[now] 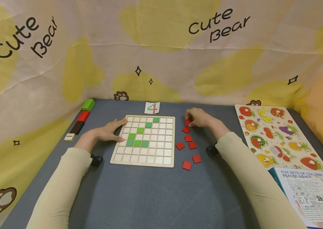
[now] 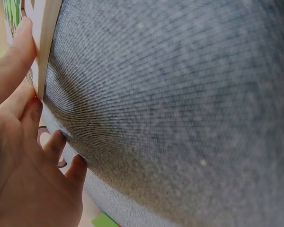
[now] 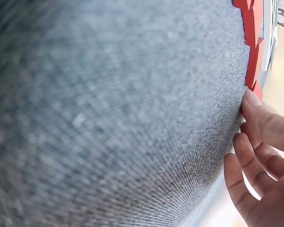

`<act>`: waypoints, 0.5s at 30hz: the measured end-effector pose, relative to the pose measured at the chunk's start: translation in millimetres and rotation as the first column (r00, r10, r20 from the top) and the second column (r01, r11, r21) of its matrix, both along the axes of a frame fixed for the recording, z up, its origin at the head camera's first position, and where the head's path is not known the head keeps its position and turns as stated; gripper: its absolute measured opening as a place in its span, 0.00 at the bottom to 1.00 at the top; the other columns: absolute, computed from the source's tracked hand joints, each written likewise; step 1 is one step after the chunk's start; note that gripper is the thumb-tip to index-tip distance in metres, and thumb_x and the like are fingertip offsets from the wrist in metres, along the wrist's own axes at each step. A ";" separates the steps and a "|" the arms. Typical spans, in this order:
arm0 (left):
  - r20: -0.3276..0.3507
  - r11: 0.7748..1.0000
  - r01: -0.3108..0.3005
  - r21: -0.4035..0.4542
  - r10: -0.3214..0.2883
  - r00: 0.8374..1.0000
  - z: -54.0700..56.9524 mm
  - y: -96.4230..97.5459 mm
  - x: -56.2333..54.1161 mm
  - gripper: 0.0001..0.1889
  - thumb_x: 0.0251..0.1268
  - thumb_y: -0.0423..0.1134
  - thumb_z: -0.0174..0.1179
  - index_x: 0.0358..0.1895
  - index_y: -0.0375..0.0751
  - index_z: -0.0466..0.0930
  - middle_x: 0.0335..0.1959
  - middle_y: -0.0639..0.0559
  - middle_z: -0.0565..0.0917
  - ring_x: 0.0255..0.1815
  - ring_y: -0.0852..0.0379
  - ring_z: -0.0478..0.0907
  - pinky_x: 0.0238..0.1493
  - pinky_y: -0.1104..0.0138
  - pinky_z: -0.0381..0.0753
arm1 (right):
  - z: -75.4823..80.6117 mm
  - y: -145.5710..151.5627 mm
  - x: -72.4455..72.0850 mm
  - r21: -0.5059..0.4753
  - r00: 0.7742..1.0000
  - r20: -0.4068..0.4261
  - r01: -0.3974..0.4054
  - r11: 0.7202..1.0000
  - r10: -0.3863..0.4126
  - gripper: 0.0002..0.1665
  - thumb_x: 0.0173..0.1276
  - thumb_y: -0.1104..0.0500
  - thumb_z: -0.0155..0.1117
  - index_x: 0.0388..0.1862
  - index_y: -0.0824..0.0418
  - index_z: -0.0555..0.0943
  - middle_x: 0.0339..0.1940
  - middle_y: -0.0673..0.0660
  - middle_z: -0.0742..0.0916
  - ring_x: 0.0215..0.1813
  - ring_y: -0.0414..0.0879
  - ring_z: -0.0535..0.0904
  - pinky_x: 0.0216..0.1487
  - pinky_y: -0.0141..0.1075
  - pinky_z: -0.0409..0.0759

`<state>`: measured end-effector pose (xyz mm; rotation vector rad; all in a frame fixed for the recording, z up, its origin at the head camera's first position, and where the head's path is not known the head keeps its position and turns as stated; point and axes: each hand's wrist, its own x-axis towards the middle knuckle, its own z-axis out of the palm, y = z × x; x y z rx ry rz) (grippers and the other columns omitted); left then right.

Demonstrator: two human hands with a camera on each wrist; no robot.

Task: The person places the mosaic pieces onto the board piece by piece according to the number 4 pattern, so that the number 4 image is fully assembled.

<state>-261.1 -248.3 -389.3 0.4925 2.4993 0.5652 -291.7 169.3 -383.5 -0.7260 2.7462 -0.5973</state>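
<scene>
A light wooden grid board [image 1: 145,163] lies on the table, with several green square tiles [image 1: 137,143] in its cells. My left hand [image 1: 108,131] rests at the board's left edge, fingers spread and the thumb on the frame. In the left wrist view the left thumb [image 2: 20,52] lies along the board's side. Right of the board, several red square tiles [image 1: 188,138] are scattered in a rough column. My right hand [image 1: 200,117] pinches the farthest red tile [image 1: 187,122] between thumb and fingertips. The right wrist view shows the thumb [image 3: 260,111] against that tile's edge.
A small pattern card [image 1: 152,108] lies behind the board. Green, red and dark blocks [image 1: 83,116] line the left edge, near a small pale box [image 1: 70,137]. A fruit puzzle board [image 1: 267,133] and a printed box [image 1: 307,194] occupy the right side.
</scene>
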 end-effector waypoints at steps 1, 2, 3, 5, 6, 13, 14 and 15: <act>-0.003 1.000 0.004 0.000 -0.004 1.000 -0.1 -0.2 -0.3 0.52 0.63 0.52 0.65 0.81 0.43 0.39 0.83 0.39 0.39 0.82 0.31 0.29 0.75 0.30 0.34 | 0.2 -0.2 0.1 -0.005 1.000 -0.003 0.020 1.000 -0.021 0.15 0.60 0.66 0.72 0.43 0.64 0.77 0.43 0.62 0.82 0.46 0.54 0.77 0.49 0.45 0.76; -0.004 1.000 0.008 0.000 -0.008 1.000 -0.2 -0.3 -0.4 0.52 0.63 0.52 0.65 0.81 0.42 0.40 0.83 0.39 0.39 0.82 0.31 0.29 0.75 0.30 0.34 | 0.6 -0.6 0.2 -0.015 0.999 -0.010 0.041 0.999 -0.041 0.14 0.60 0.66 0.72 0.42 0.64 0.77 0.41 0.61 0.83 0.44 0.53 0.76 0.47 0.44 0.76; -0.007 1.000 0.014 0.003 -0.013 1.000 0.0 -0.4 -0.5 0.52 0.63 0.52 0.65 0.81 0.42 0.40 0.83 0.39 0.39 0.82 0.30 0.29 0.75 0.30 0.35 | 1.0 -1.1 0.4 -0.028 0.998 -0.022 0.061 0.998 -0.061 0.14 0.60 0.65 0.73 0.41 0.63 0.77 0.40 0.61 0.83 0.42 0.52 0.76 0.45 0.42 0.76; -0.009 1.000 0.019 0.005 -0.019 1.000 0.6 -0.7 -0.3 0.52 0.63 0.52 0.65 0.81 0.41 0.40 0.83 0.38 0.39 0.82 0.30 0.29 0.75 0.30 0.34 | 1.9 -3.3 1.0 -0.064 0.993 -0.054 0.097 0.993 -0.101 0.13 0.60 0.65 0.73 0.39 0.63 0.77 0.37 0.60 0.83 0.40 0.52 0.76 0.42 0.42 0.75; -0.011 1.000 0.022 0.006 -0.022 1.000 0.7 -0.9 -0.3 0.52 0.63 0.52 0.65 0.81 0.41 0.40 0.83 0.38 0.39 0.82 0.30 0.29 0.75 0.30 0.34 | 2.3 -5.4 1.0 -0.087 0.990 -0.073 0.113 0.990 -0.119 0.12 0.60 0.65 0.73 0.39 0.63 0.77 0.36 0.60 0.83 0.39 0.52 0.77 0.42 0.41 0.75; -0.014 1.000 0.023 0.001 -0.023 1.000 1.6 -0.5 0.5 0.52 0.63 0.51 0.65 0.81 0.41 0.40 0.83 0.38 0.39 0.82 0.30 0.30 0.75 0.30 0.35 | 6.7 -37.0 2.4 -0.273 0.974 -0.064 0.193 0.942 -0.218 0.07 0.64 0.64 0.69 0.41 0.62 0.81 0.38 0.61 0.87 0.41 0.53 0.81 0.42 0.39 0.78; -0.014 1.000 0.023 0.001 -0.023 1.000 1.6 -0.1 0.6 0.52 0.63 0.51 0.65 0.81 0.41 0.40 0.83 0.39 0.39 0.82 0.30 0.30 0.75 0.30 0.35 | 7.3 -43.1 3.0 -0.286 0.973 -0.055 0.199 0.937 -0.224 0.07 0.64 0.64 0.69 0.41 0.62 0.82 0.38 0.60 0.87 0.41 0.53 0.81 0.41 0.39 0.79; -0.014 1.000 0.025 0.001 -0.025 1.000 1.7 0.5 0.7 0.52 0.63 0.52 0.65 0.81 0.41 0.39 0.83 0.39 0.39 0.81 0.30 0.30 0.75 0.30 0.35 | 7.5 -49.2 3.3 -0.294 0.973 -0.043 0.205 0.934 -0.227 0.07 0.65 0.63 0.69 0.41 0.61 0.83 0.39 0.60 0.87 0.41 0.52 0.81 0.41 0.38 0.79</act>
